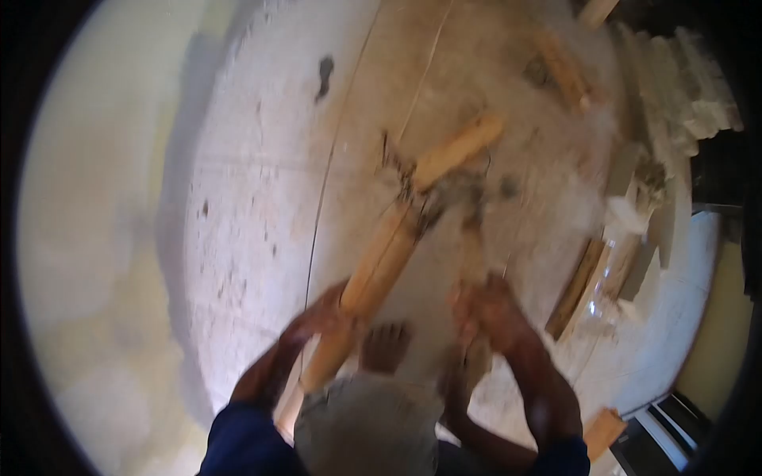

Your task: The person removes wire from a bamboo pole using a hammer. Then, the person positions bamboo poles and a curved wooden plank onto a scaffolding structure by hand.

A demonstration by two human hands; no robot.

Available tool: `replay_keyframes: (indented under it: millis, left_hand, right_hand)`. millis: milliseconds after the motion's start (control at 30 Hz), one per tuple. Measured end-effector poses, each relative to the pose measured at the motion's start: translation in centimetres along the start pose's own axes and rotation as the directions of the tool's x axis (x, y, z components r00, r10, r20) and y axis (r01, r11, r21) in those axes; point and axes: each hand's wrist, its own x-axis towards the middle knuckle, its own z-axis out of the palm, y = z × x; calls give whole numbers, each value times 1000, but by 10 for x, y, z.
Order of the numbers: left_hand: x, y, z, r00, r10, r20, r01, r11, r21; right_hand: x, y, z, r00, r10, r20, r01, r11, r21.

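My left hand (321, 316) is closed around a long wooden piece (379, 258), which slopes up and away from me. Its far end meets a shorter wood block (459, 151) on the floor, with dark, ragged bits around the joint. In my right hand (484, 313) is a hammer-like tool (473, 246), gripped by its wooden handle. The tool's dark crosswise head is smeared by motion, just right of the long piece's far end. I cannot tell whether the head touches the wood.
My bare foot (386, 347) is between my hands, close to the long piece. More wood (567, 75) lies at the upper right. A timber length (578, 289) and clear wrapping are on the right. A wall (95, 238) runs along the left, and a wood chunk (605, 432) sits lower right.
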Motion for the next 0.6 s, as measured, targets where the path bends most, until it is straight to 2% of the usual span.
replay_keyframes:
  millis: [33, 67, 133, 200, 267, 333, 400, 467, 500, 533, 567, 600]
  left_hand:
    - [6, 32, -1, 990, -138, -41, 141, 987, 77]
    - [4, 26, -1, 989, -141, -46, 146, 984, 102]
    - [5, 21, -3, 990, -134, -37, 135, 990, 44]
    - [2, 14, 4, 991, -128, -43, 127, 992, -18]
    - [0, 11, 0, 989, -150, 15, 150, 988, -37]
    - [-1, 6, 3, 991, -128, 31, 129, 991, -41]
    - [3, 7, 8, 995, -90, 45, 91, 995, -37]
    - [1, 7, 12, 997, -68, -49, 73, 991, 109]
    - [1, -7, 5, 996, -62, -62, 69, 991, 113]
    - [-1, -36, 2, 992, 87, -92, -68, 979, 193]
    - [-8, -33, 1, 984, 154, -93, -128, 961, 246]
    - [-13, -29, -1, 971, 222, -93, -185, 936, 300]
  right_hand:
    - [-1, -16, 2, 996, -65, -53, 70, 993, 99]
    - [-7, -25, 1, 996, -67, -53, 72, 993, 97]
    - [-21, -38, -6, 977, -103, -184, 132, 979, 154]
    - [-32, -47, -30, 922, -334, -197, 376, 893, 246]
    - [-34, -74, -29, 779, -607, -158, 624, 724, 295]
    - [-29, -60, -32, 794, -566, -220, 607, 726, 322]
    - [-6, 1, -46, 879, -456, -141, 458, 889, -20]
    - [7, 31, -20, 984, -179, -6, 171, 946, -277]
    - [8, 30, -7, 997, -40, 67, 49, 988, -148]
    - [6, 22, -5, 997, -14, 77, 26, 988, -153]
    - [-3, 17, 0, 997, 49, 54, -47, 998, -40]
    - [0, 7, 2, 999, 36, 23, -37, 997, 62]
